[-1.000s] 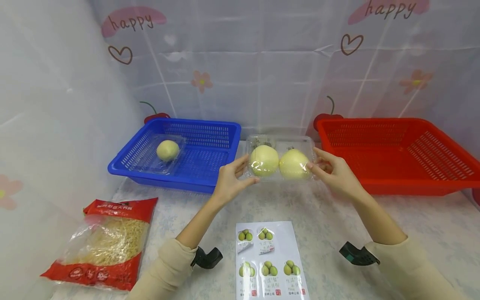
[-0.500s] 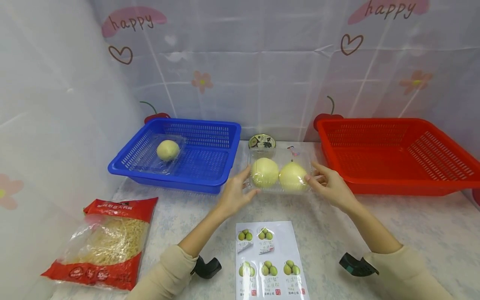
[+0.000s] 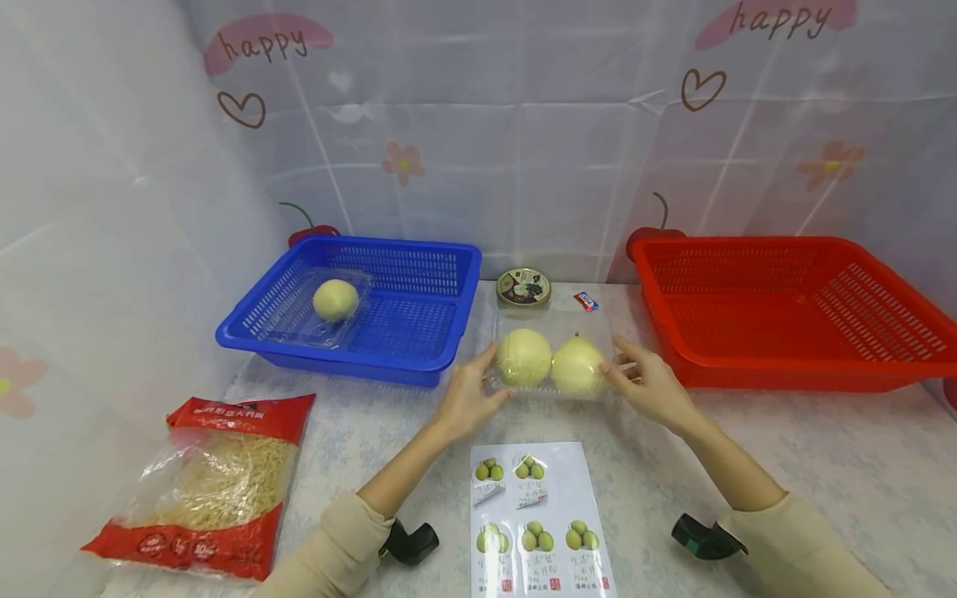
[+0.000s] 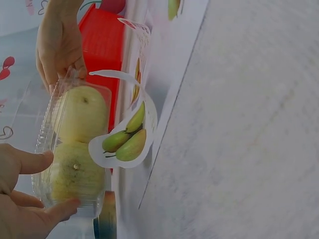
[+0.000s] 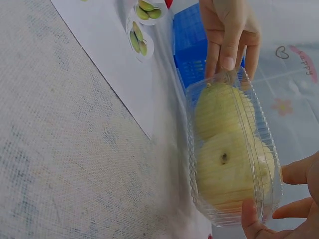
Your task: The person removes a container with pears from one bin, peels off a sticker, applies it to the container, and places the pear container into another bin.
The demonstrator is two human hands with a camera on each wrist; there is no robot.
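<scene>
The left hand grips the left end of a clear box, its thumb at the near side; the right hand grips the right end, so that the box lies between the two. Whether the box touches the tabletop cannot be told. Inside the box, side by side, are two pale pears. Just behind the box, toward its left half, lies a round tin; behind its right half, a small red-and-blue packet. On the person's side of the box lies a sheet of pear stickers, two in the upper row, with curled lower edges, and three in the row below. Left of the box stands a blue basket, which contains a second box and a single pear. Right of the box stands a red basket. Well to the left of the box, and nearer the person, lies a red-ended pasta bag. Behind the box hangs a pale printed curtain.
</scene>
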